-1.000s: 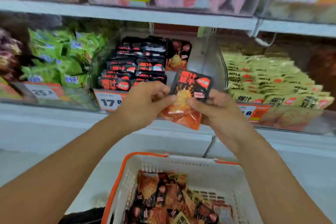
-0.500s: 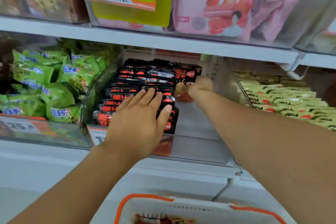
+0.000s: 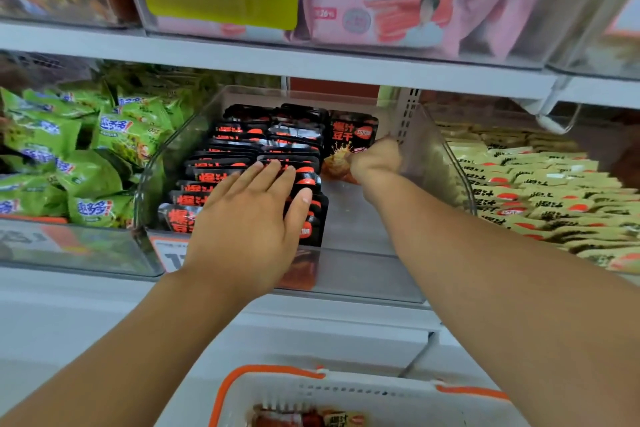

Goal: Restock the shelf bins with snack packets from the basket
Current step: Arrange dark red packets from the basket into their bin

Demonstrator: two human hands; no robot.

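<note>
Nearest me I see the white basket (image 3: pixel 391 395) with its orange rim, packets inside. My left hand (image 3: pixel 249 218) lies flat, fingers spread, on the rows of black snack packets (image 3: pixel 242 156) in the clear bin (image 3: pixel 440 163). Farther back right, my right hand (image 3: pixel 375 161) pinches a black-and-orange packet (image 3: pixel 349 139) standing upright
</note>
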